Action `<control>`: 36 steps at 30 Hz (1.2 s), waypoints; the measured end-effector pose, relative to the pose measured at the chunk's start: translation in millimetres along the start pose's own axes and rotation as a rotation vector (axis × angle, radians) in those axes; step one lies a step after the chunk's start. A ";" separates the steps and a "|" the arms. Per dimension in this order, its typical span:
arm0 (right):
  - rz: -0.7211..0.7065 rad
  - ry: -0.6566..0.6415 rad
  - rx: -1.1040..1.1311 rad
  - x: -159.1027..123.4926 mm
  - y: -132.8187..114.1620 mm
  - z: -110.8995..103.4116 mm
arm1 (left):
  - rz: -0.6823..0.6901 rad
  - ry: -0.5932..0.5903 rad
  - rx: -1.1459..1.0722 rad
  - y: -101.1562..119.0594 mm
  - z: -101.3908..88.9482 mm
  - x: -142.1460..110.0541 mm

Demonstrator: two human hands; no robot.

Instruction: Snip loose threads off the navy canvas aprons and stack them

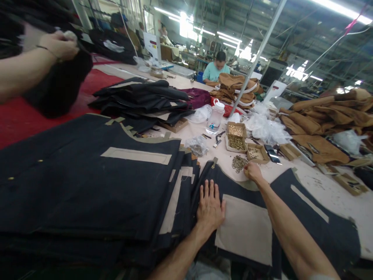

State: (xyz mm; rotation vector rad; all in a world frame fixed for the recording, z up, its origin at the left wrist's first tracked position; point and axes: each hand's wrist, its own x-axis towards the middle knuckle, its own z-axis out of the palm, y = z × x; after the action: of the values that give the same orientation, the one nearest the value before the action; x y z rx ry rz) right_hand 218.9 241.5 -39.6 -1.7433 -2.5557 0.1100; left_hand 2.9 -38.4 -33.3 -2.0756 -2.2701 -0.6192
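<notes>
My left hand [210, 208] lies flat, fingers spread, on a dark fabric panel [233, 187] with a large beige patch [244, 229] sewn on it. At the panel's curved top edge, my right hand [253, 172] is closed, its fingertips pinched together beside a loose pile of small metal rings [239, 163]. What those fingers hold, if anything, is too small to make out. A stack of similar dark panels [140, 186] rises to the left. Another dark panel [314, 225] with a narrow beige strip lies under and beyond my right forearm.
Behind the rings stand small cardboard boxes of brass-coloured fittings [236, 143], a shallow box [258, 153], a phone [273, 154] and a water bottle [215, 118]. A metal pole [256, 62] slants upward. At upper left, another person's hand [58, 46] holds dark cloth. Brown garments [329, 116] lie right.
</notes>
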 end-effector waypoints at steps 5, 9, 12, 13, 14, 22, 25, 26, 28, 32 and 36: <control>0.008 -0.020 -0.004 6.4 2.2 9.9 | 0.008 0.002 0.002 0.0 1.0 -0.4; -0.014 -0.009 0.027 6.4 7.0 6.3 | 0.013 0.010 0.003 -1.0 1.4 -1.2; -0.004 -0.006 0.064 -2.2 29.1 -9.4 | 0.013 0.010 -0.007 -1.0 0.8 0.0; 0.003 -0.008 0.074 -8.1 39.8 -15.3 | 0.012 0.008 -0.011 -0.7 0.4 0.9; 0.009 -0.013 0.082 -15.8 51.3 -20.5 | 0.011 0.005 -0.015 -0.1 -0.2 1.9; -0.037 -0.082 0.151 -84.2 101.0 -12.7 | 0.015 -0.008 -0.020 5.6 -4.6 8.6; -0.031 -0.066 0.164 -86.4 102.4 -5.5 | 0.019 0.004 -0.010 5.8 -5.5 8.8; -0.032 -0.054 0.172 -85.6 104.0 -5.0 | 0.021 0.008 -0.008 5.6 -5.6 9.0; -0.034 -0.002 0.194 -85.0 109.8 -5.7 | 0.025 0.011 -0.007 4.8 -5.6 9.7; -0.079 0.119 0.222 -91.2 124.5 -5.5 | 0.028 0.001 -0.008 4.6 -5.1 11.6; -0.192 0.101 0.266 -98.0 125.7 3.4 | 0.023 0.003 -0.003 6.4 -5.5 12.8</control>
State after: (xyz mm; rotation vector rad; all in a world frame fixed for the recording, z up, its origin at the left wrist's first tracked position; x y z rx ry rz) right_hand 371.1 195.8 -53.4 -1.3691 -2.4853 0.3279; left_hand 6.0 -27.4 -23.1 -2.0983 -2.2415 -0.6249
